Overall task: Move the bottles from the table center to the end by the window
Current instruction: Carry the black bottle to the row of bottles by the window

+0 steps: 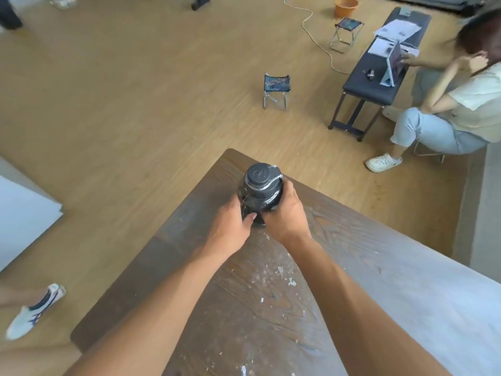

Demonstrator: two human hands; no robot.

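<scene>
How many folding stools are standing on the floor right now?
2. One folding stool stands mid-floor beyond the table; the other stool stands farther back beside the white cable. More may sit outside the view.

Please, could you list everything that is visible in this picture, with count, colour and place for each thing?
bottle: one, black, near the table's far corner
table: one, dark brown, white flecks, foreground
folding stools: two, patterned seats, on the floor
bench: one, black, upper right, carrying papers and a tablet
bucket: one, orange, top
seated person: one, right edge
shoe: one, white, left edge
left hand: grip on the bottle
right hand: grip on the bottle
</scene>
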